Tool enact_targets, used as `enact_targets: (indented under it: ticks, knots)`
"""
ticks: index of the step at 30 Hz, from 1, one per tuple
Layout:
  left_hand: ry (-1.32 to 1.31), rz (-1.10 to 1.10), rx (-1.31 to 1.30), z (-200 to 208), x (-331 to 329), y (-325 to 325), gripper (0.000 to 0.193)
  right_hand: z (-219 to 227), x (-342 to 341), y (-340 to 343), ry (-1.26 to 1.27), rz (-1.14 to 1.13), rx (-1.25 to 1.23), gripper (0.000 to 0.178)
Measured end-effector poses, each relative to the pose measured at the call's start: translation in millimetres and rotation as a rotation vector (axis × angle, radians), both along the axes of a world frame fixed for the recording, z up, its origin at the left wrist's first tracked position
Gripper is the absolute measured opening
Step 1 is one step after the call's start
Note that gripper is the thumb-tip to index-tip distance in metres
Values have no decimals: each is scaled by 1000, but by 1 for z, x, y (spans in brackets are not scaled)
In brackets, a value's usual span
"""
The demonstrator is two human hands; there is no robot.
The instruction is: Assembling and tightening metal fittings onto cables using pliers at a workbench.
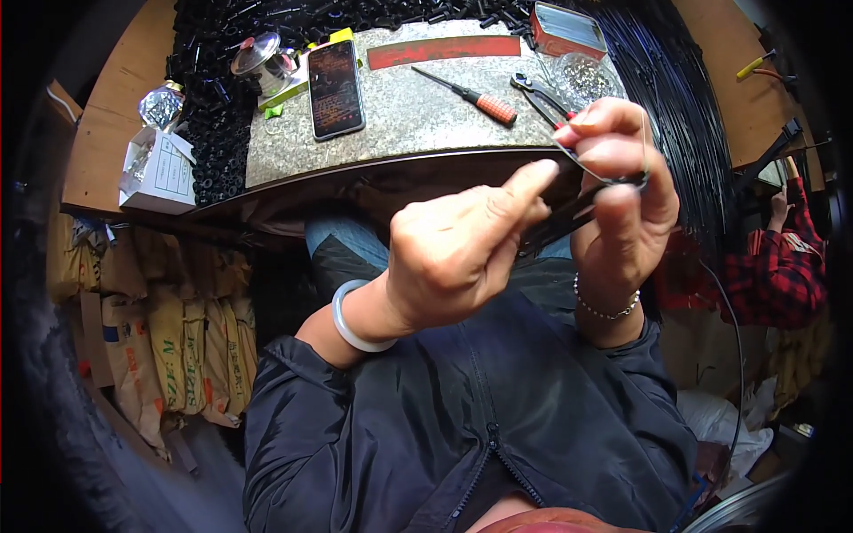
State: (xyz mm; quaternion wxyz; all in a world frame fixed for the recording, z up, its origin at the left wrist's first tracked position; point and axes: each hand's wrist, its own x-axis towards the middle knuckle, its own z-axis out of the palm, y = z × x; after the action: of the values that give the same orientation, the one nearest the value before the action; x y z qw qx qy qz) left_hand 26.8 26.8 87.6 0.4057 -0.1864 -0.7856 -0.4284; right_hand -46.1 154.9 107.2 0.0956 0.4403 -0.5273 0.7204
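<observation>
In front of my chest, both hands are raised over the near table edge. My left hand [458,249], with a pale bangle on its wrist, is closed around a slim black rod-like piece [555,229], its index finger stretched toward the other hand. My right hand [635,182], wearing a beaded bracelet, pinches the dark far end of that piece, where a thin strand loops by the fingers. What exactly the fingertips grip is partly hidden. Just beyond the right fingers are cutting pliers [536,91] with red on the handles, and a screwdriver [480,99] with an orange-red handle.
On the grey work board [400,124] are a phone [337,89], a red strip [444,51], a red tin [569,31] and a clear dish [586,78] of small bits. Black parts [213,133] heap at left; long black rods [684,107] lie right. A person [777,266] in plaid sits right.
</observation>
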Motion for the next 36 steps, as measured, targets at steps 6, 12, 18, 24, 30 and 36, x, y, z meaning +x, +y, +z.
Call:
enact_targets:
  ticks: [6,12,18,24,30,36]
  knots:
    - [-206,-211,336,-17,-1,1,24,-14,-6,11,-262,422,-131,53]
    - [-173,-166,446,-26,-13,12,27,-17,-18,14,-202,490,-49,58]
    - [-215,-139,169,-25,-13,13,17,-16,-13,16,-244,480,-9,65]
    - [-240,-89,85,-23,-11,18,16,-14,-12,21,-300,504,-2,68]
    - [-199,39,-52,-26,-9,23,17,-14,-12,22,-259,360,92,67]
    - [-191,47,24,-29,-14,23,17,-2,4,16,-370,12,181,113]
